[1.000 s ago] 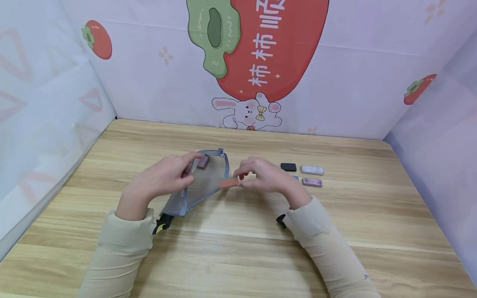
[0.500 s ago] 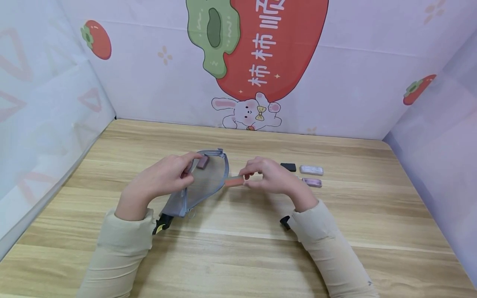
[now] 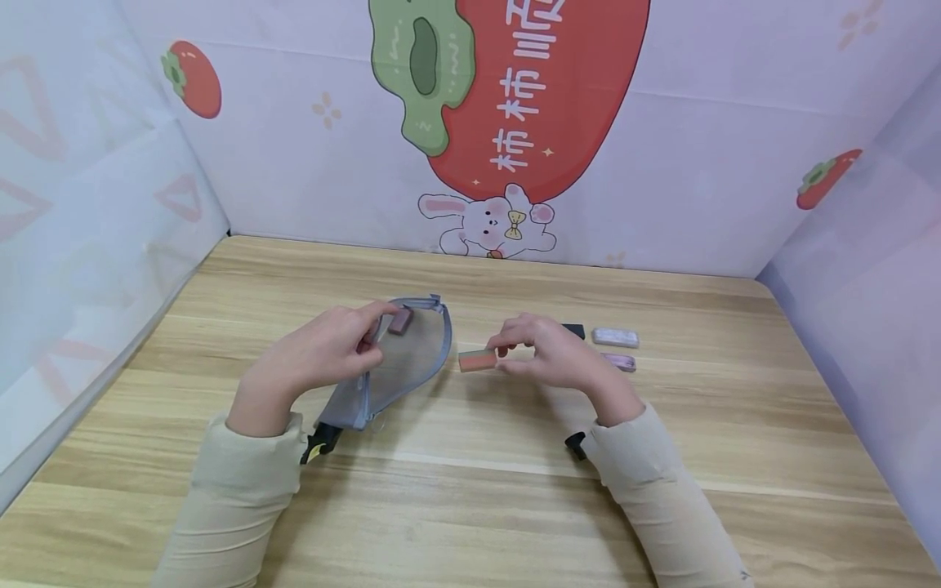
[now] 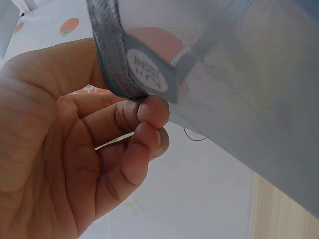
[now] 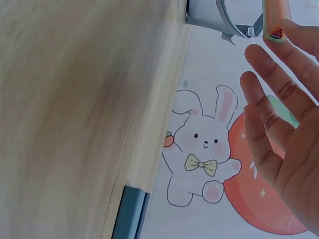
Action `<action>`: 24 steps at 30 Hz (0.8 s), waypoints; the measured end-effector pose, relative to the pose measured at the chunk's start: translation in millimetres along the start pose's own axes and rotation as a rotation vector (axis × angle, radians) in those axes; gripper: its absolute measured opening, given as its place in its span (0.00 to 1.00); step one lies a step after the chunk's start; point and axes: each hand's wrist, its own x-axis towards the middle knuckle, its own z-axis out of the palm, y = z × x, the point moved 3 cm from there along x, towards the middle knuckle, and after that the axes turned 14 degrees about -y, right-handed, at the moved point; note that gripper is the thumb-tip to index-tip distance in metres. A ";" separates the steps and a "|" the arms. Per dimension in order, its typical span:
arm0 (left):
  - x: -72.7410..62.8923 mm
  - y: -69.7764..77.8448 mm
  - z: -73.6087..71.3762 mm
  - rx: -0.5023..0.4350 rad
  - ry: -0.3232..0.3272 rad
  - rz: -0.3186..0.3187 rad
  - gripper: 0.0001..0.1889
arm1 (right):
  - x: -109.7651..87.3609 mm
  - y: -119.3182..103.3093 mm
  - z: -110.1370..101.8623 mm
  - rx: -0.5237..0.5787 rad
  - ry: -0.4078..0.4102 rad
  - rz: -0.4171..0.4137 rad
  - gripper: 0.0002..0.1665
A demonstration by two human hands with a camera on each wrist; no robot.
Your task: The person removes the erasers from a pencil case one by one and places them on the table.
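Note:
My left hand [image 3: 319, 347] pinches the edge of a grey mesh zip pouch [image 3: 408, 363], holding its mouth open toward the right. A fabric tag [image 4: 149, 67] is sewn beside the pinched edge in the left wrist view. Inside the pouch shows a dark reddish eraser [image 3: 400, 321]. My right hand [image 3: 547, 351] pinches one end of an orange and green block eraser [image 3: 478, 360] between thumb and fingertips, just right of the pouch mouth. A small watermelon print marks its end in the right wrist view, where the other fingers spread loosely.
Behind my right hand lie a black eraser [image 3: 573, 331], a whitish one [image 3: 616, 336] and a purple one [image 3: 620, 362], partly covered. A blue block [image 5: 127, 214] lies on the table in the right wrist view. A printed backdrop [image 3: 294, 163] stands behind the table.
My right hand has drawn back to the right with the orange and green eraser, from overlapping the pouch's rim to apart from it. The left hand and pouch stay put.

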 end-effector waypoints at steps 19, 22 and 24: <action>-1.2 0.1 -0.2 -0.013 0.000 -0.002 0.25 | -28.5 18.0 -7.9 0.035 0.054 0.057 0.14; -1.4 0.5 -0.2 -0.008 0.002 0.005 0.25 | -33.7 20.3 -9.4 0.044 0.062 0.070 0.14; -1.3 0.9 -0.3 -0.006 0.003 0.008 0.25 | -37.6 21.8 -10.7 0.055 0.070 0.081 0.15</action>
